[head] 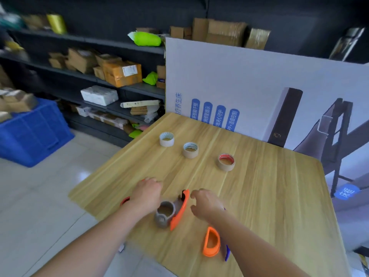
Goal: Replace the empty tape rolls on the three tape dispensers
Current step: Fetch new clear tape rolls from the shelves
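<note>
1. Lower left of centre, our left hand (147, 193) covers a mostly hidden orange dispenser (125, 200); we cannot tell whether it grips.
2. Just right, a grey core (164, 213) touches a second orange dispenser (180, 209).
3. Our right hand (207, 204) hovers beside that dispenser's upper end, fingers loosely curled, holding nothing.
4. Below, beside our right forearm, lies a third orange dispenser (211, 241).
5. Higher on the table (279, 196), three tape rolls (190, 150) stand apart.

Pale tiled floor (50, 186), glossy. Dark shelves (119, 45) of cardboard boxes (121, 73) against a dark wall (279, 9). Blue crate (34, 132) at left. Wooden bench (259, 186); white printed board (239, 76) behind it.
</note>
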Available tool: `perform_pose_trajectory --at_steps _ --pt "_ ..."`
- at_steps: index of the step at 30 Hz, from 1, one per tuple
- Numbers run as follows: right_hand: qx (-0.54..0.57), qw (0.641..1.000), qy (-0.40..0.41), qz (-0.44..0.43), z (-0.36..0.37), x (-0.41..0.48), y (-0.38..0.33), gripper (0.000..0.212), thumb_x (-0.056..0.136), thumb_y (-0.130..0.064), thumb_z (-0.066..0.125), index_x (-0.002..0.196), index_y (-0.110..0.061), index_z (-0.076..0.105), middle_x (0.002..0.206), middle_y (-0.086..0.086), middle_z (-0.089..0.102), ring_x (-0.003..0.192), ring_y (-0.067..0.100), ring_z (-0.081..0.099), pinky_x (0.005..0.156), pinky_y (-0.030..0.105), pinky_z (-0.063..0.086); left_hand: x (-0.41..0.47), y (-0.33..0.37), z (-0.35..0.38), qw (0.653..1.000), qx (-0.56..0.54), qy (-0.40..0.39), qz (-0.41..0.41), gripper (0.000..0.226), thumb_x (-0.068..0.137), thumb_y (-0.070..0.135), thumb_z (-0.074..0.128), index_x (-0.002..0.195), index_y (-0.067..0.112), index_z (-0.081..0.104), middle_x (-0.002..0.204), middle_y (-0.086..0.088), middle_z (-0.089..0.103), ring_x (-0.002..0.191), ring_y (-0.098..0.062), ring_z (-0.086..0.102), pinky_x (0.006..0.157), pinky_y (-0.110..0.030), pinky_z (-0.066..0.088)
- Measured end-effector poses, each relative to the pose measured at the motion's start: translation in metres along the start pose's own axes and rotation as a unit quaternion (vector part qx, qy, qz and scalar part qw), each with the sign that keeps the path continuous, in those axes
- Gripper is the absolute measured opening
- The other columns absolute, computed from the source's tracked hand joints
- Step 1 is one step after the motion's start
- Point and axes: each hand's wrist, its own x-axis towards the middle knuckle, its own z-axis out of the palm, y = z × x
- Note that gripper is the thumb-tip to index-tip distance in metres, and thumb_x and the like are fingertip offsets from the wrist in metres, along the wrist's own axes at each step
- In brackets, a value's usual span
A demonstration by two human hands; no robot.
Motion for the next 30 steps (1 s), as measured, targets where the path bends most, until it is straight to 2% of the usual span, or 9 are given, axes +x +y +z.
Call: perform_pose_trajectory --at_steps 2,5,11,14,19,24,30 --pt "-0.025 0.999 -0.004 -0.042 -0.009 0.011 -0.029 0.035 0.090 -0.017 0.055 0.124 -0.014 0.057 0.124 0.010 0.055 0.120 0.029 0.052 0.090 0.037 0.049 -0.009 -0.030 -0.012 1.000 0.011 0.010 -0.023 0.029 0.089 0.023 0.052 0.117 0.019 0.059 0.119 -0.003 0.057 0.118 -0.025 0.050 0.094 -0.036 0.044" --pt "-0.066 0.993 0.007 -0.097 -0.023 0.026 -0.080 0.040 0.089 -0.021 0.058 0.128 -0.015 0.055 0.126 0.011 0.054 0.122 0.030 0.050 0.096 0.038 0.047 -0.024 -0.078 -0.031 0.997 0.036 0.008 -0.060 0.027 0.088 0.021 0.052 0.113 0.018 0.059 0.116 -0.002 0.059 0.116 -0.025 0.050 0.094 -0.037 0.044" --pt "-0.086 0.978 0.043 -0.185 -0.043 0.051 -0.191 0.041 0.092 -0.025 0.058 0.130 -0.015 0.052 0.125 0.008 0.051 0.121 0.027 0.048 0.090 0.038 0.048 -0.057 -0.179 -0.072 0.990 0.018 0.045 -0.130 0.023 0.091 0.019 0.050 0.113 0.016 0.058 0.114 -0.003 0.057 0.114 -0.024 0.050 0.089 -0.036 0.046" --pt "-0.099 0.969 0.061 -0.218 -0.047 0.064 -0.249 0.042 0.091 -0.027 0.059 0.131 -0.015 0.052 0.127 0.008 0.053 0.120 0.028 0.050 0.092 0.039 0.050 -0.072 -0.230 -0.092 0.984 0.038 0.062 -0.161 0.021 0.091 0.017 0.051 0.111 0.015 0.057 0.113 -0.004 0.056 0.112 -0.024 0.051 0.084 -0.035 0.045" --pt "-0.109 0.956 0.087 -0.257 -0.051 0.085 -0.337 0.037 0.091 -0.030 0.061 0.122 -0.013 0.055 0.120 0.010 0.054 0.115 0.030 0.051 0.092 0.040 0.047 -0.095 -0.312 -0.118 0.976 0.073 0.065 -0.196 0.018 0.088 0.012 0.048 0.103 0.011 0.057 0.107 -0.006 0.057 0.105 -0.026 0.051 0.073 -0.035 0.040" --pt "-0.122 0.949 0.099 -0.274 -0.054 0.106 -0.406 0.046 0.091 -0.029 0.058 0.133 -0.014 0.049 0.127 0.009 0.052 0.121 0.029 0.047 0.096 0.040 0.044 -0.108 -0.375 -0.128 0.966 0.093 0.073 -0.228 0.018 0.086 0.012 0.049 0.101 0.011 0.059 0.105 -0.006 0.058 0.103 -0.026 0.052 0.073 -0.035 0.041" --pt "-0.137 0.940 0.110 -0.293 -0.065 0.141 -0.463 0.044 0.090 -0.028 0.059 0.131 -0.015 0.050 0.124 0.009 0.053 0.120 0.030 0.047 0.093 0.040 0.044 -0.100 -0.440 -0.134 0.961 0.091 0.087 -0.245 0.013 0.088 0.015 0.049 0.098 0.013 0.057 0.102 -0.004 0.057 0.101 -0.024 0.052 0.071 -0.034 0.040"
